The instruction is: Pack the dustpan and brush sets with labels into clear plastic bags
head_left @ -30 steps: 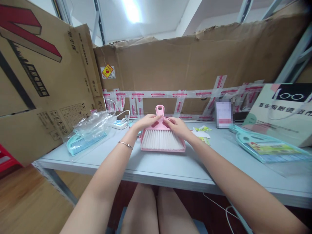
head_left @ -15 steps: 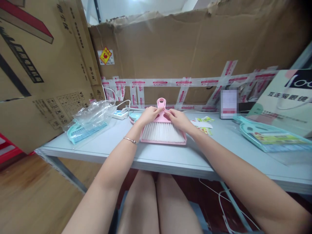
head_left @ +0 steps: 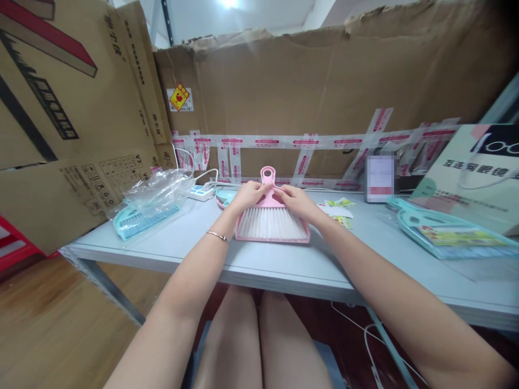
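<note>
A pink hand brush (head_left: 271, 222) with white bristles lies in a pink dustpan (head_left: 279, 241) on the grey table, its looped handle pointing away from me. My left hand (head_left: 247, 196) grips the left side of the brush's neck, thumb on top. From the right side, my right hand (head_left: 297, 202) closes on the same neck, its thumb near the left one. Part of each hand's fingers is hidden behind the brush. Just beyond my left hand, a light-blue piece (head_left: 224, 198) shows in part.
Bagged light-blue brush sets lie at left (head_left: 148, 219) and right (head_left: 441, 229). Behind stand a power strip (head_left: 201, 192), a phone (head_left: 380, 178), a printed box (head_left: 470, 173) and a large taped carton (head_left: 275, 86). Paper labels (head_left: 338, 210) lie right of my hands. The table's front edge (head_left: 284, 285) is close.
The whole view has shifted slightly, with the scene sitting a little lower in the picture. Both hands keep their hold on the brush, which stays in the same place on the table.
</note>
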Tool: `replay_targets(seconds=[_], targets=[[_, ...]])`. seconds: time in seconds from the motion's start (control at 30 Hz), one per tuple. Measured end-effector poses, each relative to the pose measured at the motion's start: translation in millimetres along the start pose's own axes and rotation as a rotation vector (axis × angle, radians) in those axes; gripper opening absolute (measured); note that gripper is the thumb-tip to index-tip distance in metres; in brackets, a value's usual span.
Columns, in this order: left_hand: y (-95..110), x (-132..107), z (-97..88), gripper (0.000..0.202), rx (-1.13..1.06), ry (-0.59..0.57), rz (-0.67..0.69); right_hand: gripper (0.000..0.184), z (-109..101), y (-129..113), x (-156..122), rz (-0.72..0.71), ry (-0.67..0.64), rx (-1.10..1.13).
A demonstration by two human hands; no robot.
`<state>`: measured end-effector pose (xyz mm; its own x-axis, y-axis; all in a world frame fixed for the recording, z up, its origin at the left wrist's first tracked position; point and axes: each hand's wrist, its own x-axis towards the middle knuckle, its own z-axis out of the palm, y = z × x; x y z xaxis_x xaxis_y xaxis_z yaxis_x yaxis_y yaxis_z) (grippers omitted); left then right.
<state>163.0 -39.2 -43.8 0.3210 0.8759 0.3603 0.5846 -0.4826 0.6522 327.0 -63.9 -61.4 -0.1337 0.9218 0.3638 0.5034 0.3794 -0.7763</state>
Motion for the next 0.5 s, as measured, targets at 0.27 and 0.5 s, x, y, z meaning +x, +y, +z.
replay_targets(seconds=[0.27, 0.5], targets=[[1.2, -2.1, -8.6, 0.051, -0.177, 0.105, -0.116, 0.043, -9.6, 9.8, 1.3, 0.156, 0.005, 0.216], [2.2, -9.1, -16.5, 0.05, -0.483, -0.053, -0.18, 0.055, -48.3, 19.9, 11.5, 0.229, 0.042, 0.238]])
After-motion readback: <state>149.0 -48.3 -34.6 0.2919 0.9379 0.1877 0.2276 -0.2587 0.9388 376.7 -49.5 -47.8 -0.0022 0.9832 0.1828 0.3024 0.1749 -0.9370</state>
